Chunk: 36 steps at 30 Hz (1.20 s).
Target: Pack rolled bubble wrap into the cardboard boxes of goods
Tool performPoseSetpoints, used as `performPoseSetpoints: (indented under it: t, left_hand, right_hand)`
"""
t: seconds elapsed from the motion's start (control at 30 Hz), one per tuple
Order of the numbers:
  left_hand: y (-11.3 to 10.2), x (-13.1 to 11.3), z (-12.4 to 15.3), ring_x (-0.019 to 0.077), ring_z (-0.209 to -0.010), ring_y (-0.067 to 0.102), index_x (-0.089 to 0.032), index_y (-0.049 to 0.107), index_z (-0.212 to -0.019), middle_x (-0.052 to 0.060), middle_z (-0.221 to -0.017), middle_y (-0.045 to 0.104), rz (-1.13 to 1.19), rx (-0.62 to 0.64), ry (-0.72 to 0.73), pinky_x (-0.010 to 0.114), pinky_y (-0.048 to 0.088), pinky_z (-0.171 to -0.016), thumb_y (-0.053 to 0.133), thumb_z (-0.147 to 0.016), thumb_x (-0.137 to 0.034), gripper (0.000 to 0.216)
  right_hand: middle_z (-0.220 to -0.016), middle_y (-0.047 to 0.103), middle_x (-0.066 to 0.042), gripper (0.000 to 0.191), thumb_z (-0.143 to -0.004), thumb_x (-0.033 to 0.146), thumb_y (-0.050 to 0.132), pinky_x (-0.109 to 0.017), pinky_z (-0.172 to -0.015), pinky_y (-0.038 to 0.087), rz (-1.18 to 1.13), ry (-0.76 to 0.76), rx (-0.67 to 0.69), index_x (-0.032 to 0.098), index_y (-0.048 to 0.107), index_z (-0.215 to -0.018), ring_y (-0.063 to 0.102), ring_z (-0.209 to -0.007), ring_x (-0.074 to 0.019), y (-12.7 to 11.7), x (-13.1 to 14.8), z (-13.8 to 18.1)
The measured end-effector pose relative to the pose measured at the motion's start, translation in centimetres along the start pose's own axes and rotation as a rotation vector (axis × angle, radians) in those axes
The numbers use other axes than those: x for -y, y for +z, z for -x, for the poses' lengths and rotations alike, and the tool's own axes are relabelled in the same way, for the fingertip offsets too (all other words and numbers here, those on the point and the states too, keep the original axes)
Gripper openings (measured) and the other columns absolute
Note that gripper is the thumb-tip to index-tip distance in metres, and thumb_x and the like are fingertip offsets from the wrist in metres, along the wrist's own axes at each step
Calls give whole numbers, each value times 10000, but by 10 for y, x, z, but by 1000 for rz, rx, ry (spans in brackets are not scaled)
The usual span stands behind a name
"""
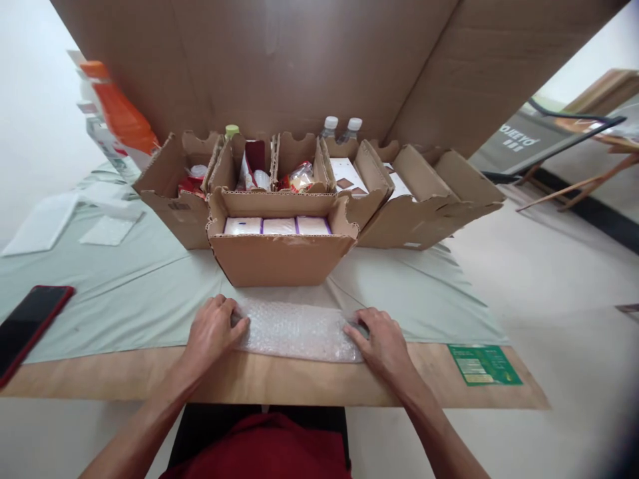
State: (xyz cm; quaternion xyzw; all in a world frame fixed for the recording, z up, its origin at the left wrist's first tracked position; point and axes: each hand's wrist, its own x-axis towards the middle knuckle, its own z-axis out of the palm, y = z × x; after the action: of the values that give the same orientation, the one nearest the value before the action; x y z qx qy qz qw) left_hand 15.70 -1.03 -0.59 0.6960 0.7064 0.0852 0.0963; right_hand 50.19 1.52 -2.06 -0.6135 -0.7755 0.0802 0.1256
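Note:
A strip of clear bubble wrap point(299, 330) lies across the front of the table, stretched between my two hands. At its left end, my left hand point(215, 330) is closed, thumb and fingers pinching the edge. My right hand point(379, 339) grips the opposite end in the same way. Just beyond the wrap stands a small cardboard box point(279, 258), with several white packets with purple edges point(278, 226) inside it.
Behind stands a row of cardboard bins point(404, 223) holding packets and white boxes. At left are a phone point(32, 326), more bubble wrap point(107, 229) and an orange bottle point(122, 113). A green card point(484, 364) lies at the right front edge.

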Motion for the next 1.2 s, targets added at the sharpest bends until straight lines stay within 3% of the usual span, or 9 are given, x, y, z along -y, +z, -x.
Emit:
performPoseSetpoints:
  t: [0.2,0.33,0.5,0.6,0.73,0.8,0.87,0.97,1.2]
  left_hand:
    - [4,-11,11,203,-740,642,-216,587,-754,45,-798,660,124,-66,39,317,485,-718,440,-882,-250,198]
    - [4,-10,21,175,-555,625,-243,553,-741,-23,-621,637,346,-53,-92,277,472,-585,459,-882,-369,212]
    - [11,-3,24,248,-808,774,-228,681,-959,47,-900,804,582,-187,-131,308,597,-697,555,-814,-473,311]
    - [13,-4,26,217,-711,763,-241,720,-888,13,-805,793,638,-218,-58,264,597,-645,593,-825,-470,270]
    - [0,-16,32,163,-644,724,-256,709,-783,-18,-724,752,680,-350,153,206,575,-636,586,-838,-345,162]
    - [-9,-20,34,161,-664,721,-251,708,-790,-11,-739,748,686,-380,177,207,572,-656,574,-840,-312,155]
    - [-14,-19,35,168,-669,712,-239,705,-790,-1,-736,737,679,-383,91,221,567,-663,582,-845,-336,165]
    - [-13,-9,38,165,-616,666,-220,693,-782,-5,-682,692,692,-335,-119,232,540,-625,611,-832,-416,219]
    - [-21,-4,44,136,-584,578,-189,648,-838,-19,-679,632,938,-153,-326,220,467,-537,624,-804,-455,269]
  right_hand:
    - [-949,697,-68,147,-958,272,524,-351,-793,400,4,-4,-38,215,610,-854,614,-883,-235,0,12,13]
    - [-993,728,-79,269,-926,208,558,-361,-814,424,27,22,-25,184,641,-1181,657,-915,-245,2,11,14]
    - [-1114,744,-81,366,-855,167,639,-411,-882,461,59,-36,89,214,683,-1216,662,-1026,-284,-22,14,3]
    - [-1293,692,-86,436,-851,233,704,-434,-982,469,2,-113,141,238,657,-1284,622,-1175,-286,-45,35,-8]
    - [-1525,550,-69,774,-832,340,796,-399,-1153,377,-231,-404,297,266,451,-1522,507,-1385,-245,-53,78,-34]
    - [-1408,652,-52,728,-793,295,835,-354,-1095,422,-289,-468,425,264,536,-1456,585,-1293,-233,-48,89,-49]
    - [-1115,767,-26,410,-769,215,830,-323,-967,480,-303,-434,514,239,720,-1164,675,-1080,-226,-43,85,-58]
    - [-810,730,1,11,-825,201,715,-277,-773,492,-358,-358,557,204,710,-816,673,-821,-188,-42,58,-54]
    - [-827,693,-1,213,-871,399,602,-253,-651,471,-686,-65,483,200,673,-896,630,-740,-167,-64,29,-30]
